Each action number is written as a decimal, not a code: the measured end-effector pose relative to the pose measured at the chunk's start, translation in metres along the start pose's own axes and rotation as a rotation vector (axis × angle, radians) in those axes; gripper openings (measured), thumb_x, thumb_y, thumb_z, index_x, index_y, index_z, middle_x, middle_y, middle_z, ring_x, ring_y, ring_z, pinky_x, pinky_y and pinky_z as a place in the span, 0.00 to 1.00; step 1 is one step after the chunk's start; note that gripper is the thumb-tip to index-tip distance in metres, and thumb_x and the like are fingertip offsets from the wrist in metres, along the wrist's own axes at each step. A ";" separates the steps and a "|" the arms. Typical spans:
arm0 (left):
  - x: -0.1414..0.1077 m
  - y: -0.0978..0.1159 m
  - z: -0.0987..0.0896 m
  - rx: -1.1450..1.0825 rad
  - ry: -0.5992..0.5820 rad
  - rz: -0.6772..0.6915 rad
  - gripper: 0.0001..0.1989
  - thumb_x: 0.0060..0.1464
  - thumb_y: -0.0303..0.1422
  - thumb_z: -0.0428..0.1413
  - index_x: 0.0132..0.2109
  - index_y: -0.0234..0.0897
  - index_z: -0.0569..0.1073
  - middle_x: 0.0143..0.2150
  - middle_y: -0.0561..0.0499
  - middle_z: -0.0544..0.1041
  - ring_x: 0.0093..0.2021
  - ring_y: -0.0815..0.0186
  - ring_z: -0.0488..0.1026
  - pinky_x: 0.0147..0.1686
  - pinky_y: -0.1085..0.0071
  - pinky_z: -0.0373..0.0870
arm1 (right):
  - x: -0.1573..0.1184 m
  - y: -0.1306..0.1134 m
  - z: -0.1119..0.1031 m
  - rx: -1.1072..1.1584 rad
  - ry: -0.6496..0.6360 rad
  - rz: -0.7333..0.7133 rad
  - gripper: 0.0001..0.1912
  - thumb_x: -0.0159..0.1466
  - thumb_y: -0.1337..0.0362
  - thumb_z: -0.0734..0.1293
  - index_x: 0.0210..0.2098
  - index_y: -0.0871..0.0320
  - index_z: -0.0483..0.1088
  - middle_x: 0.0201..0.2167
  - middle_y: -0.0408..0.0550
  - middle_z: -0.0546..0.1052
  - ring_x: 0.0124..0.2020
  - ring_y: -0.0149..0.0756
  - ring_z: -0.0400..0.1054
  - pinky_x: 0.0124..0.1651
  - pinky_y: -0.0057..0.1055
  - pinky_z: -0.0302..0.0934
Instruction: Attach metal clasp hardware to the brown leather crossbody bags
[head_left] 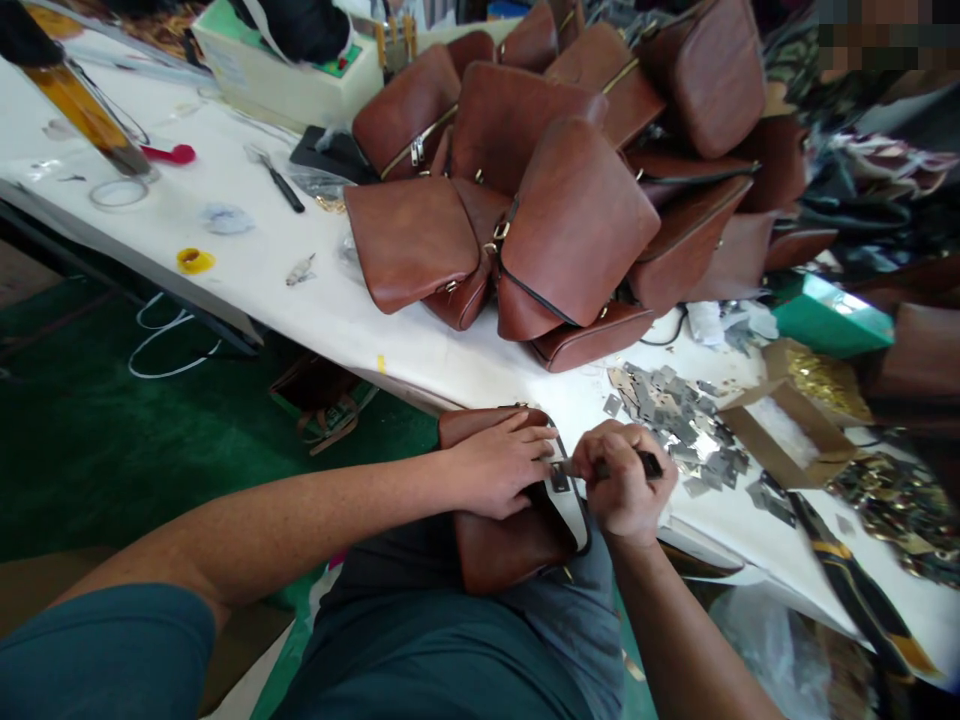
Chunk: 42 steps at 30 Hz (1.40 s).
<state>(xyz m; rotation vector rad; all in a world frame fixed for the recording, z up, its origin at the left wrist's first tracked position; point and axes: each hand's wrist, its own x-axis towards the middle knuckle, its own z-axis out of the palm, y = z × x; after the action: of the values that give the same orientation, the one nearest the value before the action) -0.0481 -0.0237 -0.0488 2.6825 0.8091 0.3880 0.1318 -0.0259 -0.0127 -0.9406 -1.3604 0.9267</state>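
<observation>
A brown leather bag (510,560) rests across my lap at the table's front edge, its side folded back to show pale lining and a dark inside. My left hand (499,465) lies on the bag, fingers stretched towards the lining and pressing on the leather. A small dark metal plate (559,477) sits on the lining just beyond those fingertips. My right hand (626,480) is closed around a dark-handled hand tool (651,464). Its metal shaft points left and meets the plate; its exact tip is too small to make out.
Many brown leather bags (577,220) are piled on the white table (300,310). Loose metal plates (675,420), an open cardboard box (784,435) and black-yellow pliers (847,580) lie to the right. A yellow tape roll (195,261) and a black-handled tool (281,185) are left.
</observation>
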 end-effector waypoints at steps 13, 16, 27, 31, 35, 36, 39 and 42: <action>0.005 0.002 0.000 0.000 -0.031 -0.033 0.23 0.57 0.36 0.61 0.59 0.35 0.73 0.63 0.41 0.75 0.74 0.52 0.59 0.74 0.51 0.44 | -0.018 0.014 -0.005 -0.003 -0.077 -0.092 0.13 0.68 0.61 0.67 0.26 0.53 0.67 0.21 0.42 0.68 0.23 0.35 0.63 0.28 0.36 0.60; 0.006 0.005 -0.002 0.006 -0.039 -0.039 0.24 0.58 0.36 0.60 0.61 0.34 0.72 0.65 0.41 0.74 0.73 0.52 0.59 0.74 0.50 0.44 | -0.018 0.014 -0.008 -0.031 -0.097 -0.039 0.15 0.68 0.61 0.67 0.24 0.54 0.66 0.21 0.42 0.68 0.23 0.34 0.63 0.29 0.35 0.59; 0.009 0.016 -0.006 0.077 -0.030 -0.035 0.28 0.58 0.45 0.62 0.60 0.32 0.74 0.65 0.39 0.74 0.72 0.51 0.61 0.74 0.50 0.47 | -0.118 0.021 -0.065 -0.218 0.123 0.848 0.22 0.57 0.43 0.75 0.29 0.55 0.71 0.17 0.39 0.67 0.18 0.32 0.60 0.20 0.30 0.55; 0.010 0.029 -0.016 0.116 -0.001 -0.032 0.31 0.60 0.57 0.57 0.53 0.34 0.79 0.58 0.40 0.79 0.65 0.49 0.68 0.70 0.49 0.51 | -0.125 0.033 -0.058 0.018 0.153 0.908 0.19 0.54 0.49 0.76 0.31 0.55 0.71 0.21 0.40 0.72 0.20 0.34 0.64 0.23 0.31 0.59; 0.012 0.042 -0.023 0.108 0.067 -0.199 0.23 0.67 0.51 0.52 0.38 0.38 0.80 0.37 0.46 0.82 0.45 0.56 0.77 0.58 0.51 0.61 | -0.080 0.007 -0.089 -0.007 -0.224 0.850 0.13 0.55 0.56 0.75 0.33 0.58 0.74 0.23 0.42 0.74 0.21 0.33 0.64 0.24 0.30 0.59; 0.013 0.044 -0.022 0.091 0.104 -0.256 0.20 0.66 0.49 0.55 0.37 0.38 0.79 0.37 0.47 0.82 0.43 0.57 0.77 0.56 0.53 0.63 | -0.064 0.000 -0.098 -0.038 -0.343 0.828 0.13 0.55 0.56 0.75 0.34 0.59 0.75 0.24 0.42 0.75 0.22 0.32 0.64 0.25 0.29 0.58; 0.013 0.049 -0.011 0.027 0.183 -0.378 0.17 0.55 0.46 0.65 0.44 0.38 0.77 0.45 0.46 0.80 0.49 0.54 0.75 0.51 0.57 0.68 | -0.018 -0.014 -0.116 -0.225 -0.637 0.773 0.12 0.53 0.58 0.75 0.31 0.60 0.77 0.23 0.41 0.74 0.21 0.30 0.62 0.24 0.27 0.54; 0.010 0.055 0.009 -0.066 0.195 -0.434 0.25 0.48 0.44 0.70 0.49 0.39 0.74 0.49 0.45 0.78 0.53 0.52 0.72 0.52 0.57 0.71 | 0.016 -0.013 -0.114 -0.402 -0.821 0.747 0.09 0.51 0.59 0.73 0.27 0.59 0.75 0.20 0.39 0.71 0.21 0.29 0.61 0.24 0.26 0.53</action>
<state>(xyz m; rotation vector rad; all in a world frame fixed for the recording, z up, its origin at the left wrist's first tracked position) -0.0105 -0.0633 -0.0348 2.3431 1.3715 0.5579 0.2462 -0.0166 0.0055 -1.5194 -1.9678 1.7762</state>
